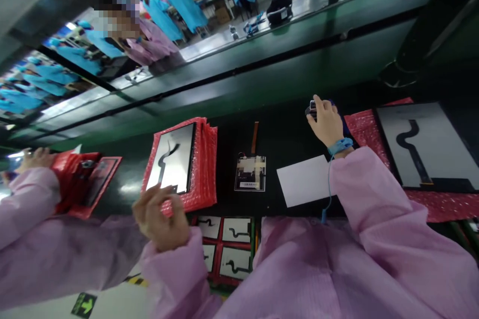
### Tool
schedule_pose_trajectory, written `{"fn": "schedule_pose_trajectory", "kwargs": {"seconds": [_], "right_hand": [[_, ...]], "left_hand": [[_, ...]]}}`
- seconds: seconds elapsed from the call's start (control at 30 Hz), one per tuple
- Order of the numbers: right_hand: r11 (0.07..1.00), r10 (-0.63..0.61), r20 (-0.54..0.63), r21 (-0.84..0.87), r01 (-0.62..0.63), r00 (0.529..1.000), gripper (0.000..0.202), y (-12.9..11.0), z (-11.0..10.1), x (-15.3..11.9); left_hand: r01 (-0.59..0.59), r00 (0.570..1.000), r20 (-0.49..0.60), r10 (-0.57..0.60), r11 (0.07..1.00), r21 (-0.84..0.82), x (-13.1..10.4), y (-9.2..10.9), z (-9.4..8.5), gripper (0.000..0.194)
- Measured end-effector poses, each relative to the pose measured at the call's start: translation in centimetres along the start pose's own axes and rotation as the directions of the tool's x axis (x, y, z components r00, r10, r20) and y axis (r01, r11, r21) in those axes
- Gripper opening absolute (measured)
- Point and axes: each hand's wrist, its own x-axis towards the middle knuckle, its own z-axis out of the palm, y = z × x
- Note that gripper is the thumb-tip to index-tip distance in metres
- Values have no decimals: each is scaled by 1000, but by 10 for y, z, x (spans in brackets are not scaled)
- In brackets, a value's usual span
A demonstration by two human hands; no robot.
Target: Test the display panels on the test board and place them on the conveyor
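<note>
My left hand (160,217) hovers at the lower edge of a display panel (175,154), its fingers curled; whether anything is pinched in them is hidden. That panel, with a dark curved ribbon cable, lies on a stack of red bubble-wrap sleeves (207,164). Farther right, my right hand (325,122) closes around a small black and silver object (312,109), mostly covered by the fingers. A blue wrist strap (340,146) with a cord circles that wrist. Between the hands lies a small circuit board (250,174) with tape strips and an orange flex cable (255,137).
A white sheet (305,182) lies below my right hand. Another panel (426,144) rests on red bubble wrap at right. Trays of small panels (236,230) sit below the bench edge. At left, a co-worker's hand (37,158) touches red sleeves. A dark post (415,55) stands upper right.
</note>
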Motion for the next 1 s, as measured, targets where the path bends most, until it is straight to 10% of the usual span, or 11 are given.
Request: {"fn": "schedule_pose_trajectory", "kwargs": {"seconds": [0.1, 0.2, 0.43, 0.63, 0.83, 1.0], "right_hand": [[1000, -4, 23, -19, 4, 1000, 57, 9, 3, 7], [999, 9, 37, -37, -8, 999, 62, 10, 1, 5], [998, 44, 109, -47, -39, 993, 67, 9, -7, 2], [999, 23, 6, 46, -24, 1000, 67, 3, -31, -6], [973, 206, -18, -104, -206, 978, 48, 54, -110, -65], [688, 648, -41, -397, -608, 760, 54, 134, -161, -114]], "left_hand": [[-224, 969, 79, 233, 969, -107, -29, 38, 30, 38], [-185, 937, 247, 248, 949, -255, -56, 73, 61, 33], [-159, 701, 605, 377, 910, -383, -111, 113, 109, 41], [-210, 720, 583, 375, 919, -332, -121, 101, 116, 42], [-279, 727, 559, 400, 915, -291, -122, 97, 119, 39], [-298, 712, 565, 416, 908, -294, -118, 96, 121, 39]]}}
